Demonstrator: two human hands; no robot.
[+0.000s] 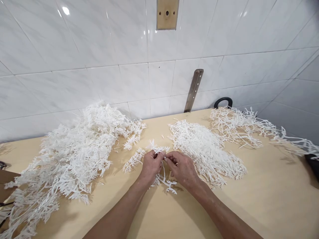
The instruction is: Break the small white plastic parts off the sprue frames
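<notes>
Both hands meet over the middle of the table. My left hand (152, 166) is closed, its thumb and fingers pinching a white branching plastic sprig (160, 150). Close against it, my right hand (181, 166) is closed too, thumb and forefinger pinched at the same sprig near the left fingertips. A forked white stem (169, 185) hangs or lies just below the hands; whether it joins the held sprig I cannot tell. Left of my left hand lies a small loose cluster of sprigs (134, 160). A heap of short white pieces (203, 149) lies just right of my right hand.
A large pile of white sprigs (82, 156) covers the table's left side. Bare branching stems (239, 126) spread over the back right, by a black curved handle (223, 99). A metal strip (193, 90) leans on the tiled wall (134, 79). Something brown (7, 181) sits at the left edge.
</notes>
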